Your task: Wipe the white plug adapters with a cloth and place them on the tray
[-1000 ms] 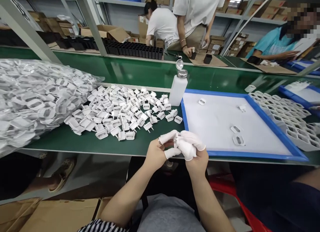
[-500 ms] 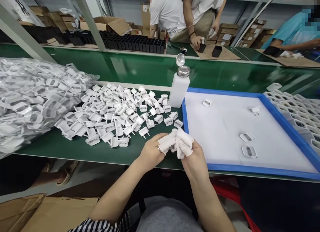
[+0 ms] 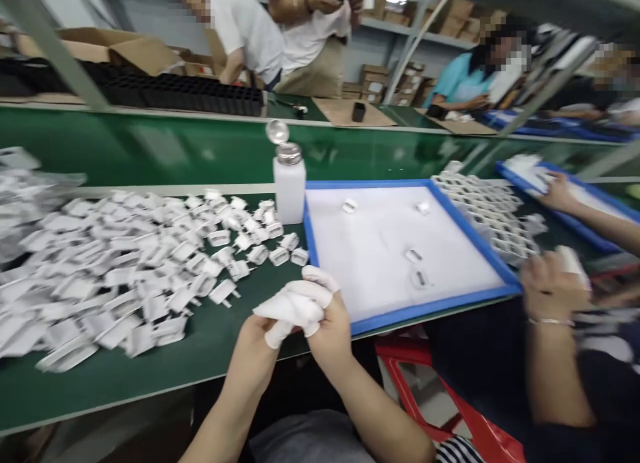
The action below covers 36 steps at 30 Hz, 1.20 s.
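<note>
**Both hands closed on white wad at near edge of surface**

Left hand [image 3: 256,348] and right hand [image 3: 327,323] meet, pinching a crumpled white wad [image 3: 293,306], cloth-like, above the near edge of the surface [image 3: 215,333], by the tray's near-left corner. Whether a part sits inside: cannot tell. Two-handed hold probably lets one side steady, the other press. White finger covers [image 3: 320,276] on the fingers, presumably for clean contact.

Left of hands: loose pile of white plug housings [image 3: 150,263], spread to the near edge, likely for easy reach. Right: blue-rimmed tray [image 3: 363,256], four white pieces set well apart on its floor, perhaps to keep them separate from the pile.

Far edge: white bottle [image 3: 290,193], metal lid flipped up, between pile and tray; within reach of either hand, I judge. Past tray's right rim: white cellular rack [image 3: 483,210].
</note>
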{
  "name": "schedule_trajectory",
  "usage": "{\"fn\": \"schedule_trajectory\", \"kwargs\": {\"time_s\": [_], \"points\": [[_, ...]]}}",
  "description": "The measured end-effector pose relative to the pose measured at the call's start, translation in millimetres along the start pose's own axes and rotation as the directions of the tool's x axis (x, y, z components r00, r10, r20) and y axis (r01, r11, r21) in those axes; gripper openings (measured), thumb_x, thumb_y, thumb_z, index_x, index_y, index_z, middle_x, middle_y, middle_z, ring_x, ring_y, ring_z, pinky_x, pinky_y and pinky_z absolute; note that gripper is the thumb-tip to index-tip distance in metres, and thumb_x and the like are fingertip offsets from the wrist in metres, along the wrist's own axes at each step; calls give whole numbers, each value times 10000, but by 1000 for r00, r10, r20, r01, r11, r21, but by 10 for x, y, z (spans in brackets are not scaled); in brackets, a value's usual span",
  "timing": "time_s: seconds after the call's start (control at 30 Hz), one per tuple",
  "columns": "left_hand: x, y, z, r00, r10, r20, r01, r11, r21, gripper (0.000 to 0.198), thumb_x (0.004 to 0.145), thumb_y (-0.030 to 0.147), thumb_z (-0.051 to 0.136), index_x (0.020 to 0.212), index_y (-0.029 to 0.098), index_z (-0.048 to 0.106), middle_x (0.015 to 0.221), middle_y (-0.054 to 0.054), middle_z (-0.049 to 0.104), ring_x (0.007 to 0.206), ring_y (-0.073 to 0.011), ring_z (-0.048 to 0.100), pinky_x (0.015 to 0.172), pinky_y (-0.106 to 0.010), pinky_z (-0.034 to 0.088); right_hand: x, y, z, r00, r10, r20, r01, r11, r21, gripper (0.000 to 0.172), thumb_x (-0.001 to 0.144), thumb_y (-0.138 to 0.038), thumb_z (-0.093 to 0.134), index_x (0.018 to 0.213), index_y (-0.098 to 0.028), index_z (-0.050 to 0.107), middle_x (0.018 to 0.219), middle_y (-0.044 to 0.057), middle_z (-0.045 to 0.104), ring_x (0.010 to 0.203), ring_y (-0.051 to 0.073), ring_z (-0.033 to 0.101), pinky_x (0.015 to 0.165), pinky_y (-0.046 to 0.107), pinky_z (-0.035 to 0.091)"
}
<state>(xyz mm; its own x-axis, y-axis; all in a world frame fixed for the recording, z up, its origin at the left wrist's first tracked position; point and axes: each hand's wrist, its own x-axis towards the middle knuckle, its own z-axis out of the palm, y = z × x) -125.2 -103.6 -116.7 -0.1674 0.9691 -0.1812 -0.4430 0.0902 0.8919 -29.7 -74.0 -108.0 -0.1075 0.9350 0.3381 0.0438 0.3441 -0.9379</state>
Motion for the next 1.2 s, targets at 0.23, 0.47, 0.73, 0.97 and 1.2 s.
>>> {"fn": "schedule_trajectory", "kwargs": {"time_s": [0.23, 0.47, 0.73, 0.97, 1.2], "points": [[24, -105, -14, 995, 97, -35, -83, 956, 283, 200, 625, 351, 639, 740, 189, 656, 701, -29, 646, 710, -219, 596, 626, -306, 499, 10, -5, -120, 998, -54, 37, 55, 998, -29, 220, 752, -222, 490, 924, -272, 618, 910, 42, 573, 901, 179, 513, 793, 306, 437], [105, -12, -150, 693, 543, 474, -633, 144, 761, 134, 727, 296, 491, 736, 243, 614, 497, 7, 561, 415, -163, 517, 368, -237, 375, 50, -13, -181, 991, 126, 53, -136, 959, 247, 189, 684, -327, 588, 850, -249, 633, 858, 4, 623, 789, 163, 567, 744, 271, 447], [154, 38, -117, 456, 504, 734, -767, -195, 611, 237, 781, 211, 395, 916, 218, 590, 805, -60, 636, 726, -207, 609, 641, -270, 473, 132, -46, -197, 930, 337, 147, -367, 844, 391, 183, 607, -343, 651, 731, -210, 668, 829, -2, 651, 802, 181, 583, 762, 289, 453], [-94, -46, 72, 927, 375, -17, -261, 676, 689, 487, 724, 333, 531, 1194, 273, 416, 1037, -20, 602, 934, -210, 566, 744, -278, 489, 28, -10, -104, 963, 262, 64, -264, 867, 423, 180, 630, -272, 655, 803, -224, 673, 839, 13, 659, 816, 179, 595, 791, 304, 454], [-145, -174, 32, 952, 163, -258, -11, 864, 504, 329, 629, 410, 615, 837, 155, 628, 737, -46, 642, 720, -226, 599, 610, -284, 507, -65, -54, -45, 994, -33, -101, 77, 882, 466, 295, 652, -119, 637, 851, -337, 653, 918, -20, 634, 791, 166, 595, 707, 295, 490]]}}
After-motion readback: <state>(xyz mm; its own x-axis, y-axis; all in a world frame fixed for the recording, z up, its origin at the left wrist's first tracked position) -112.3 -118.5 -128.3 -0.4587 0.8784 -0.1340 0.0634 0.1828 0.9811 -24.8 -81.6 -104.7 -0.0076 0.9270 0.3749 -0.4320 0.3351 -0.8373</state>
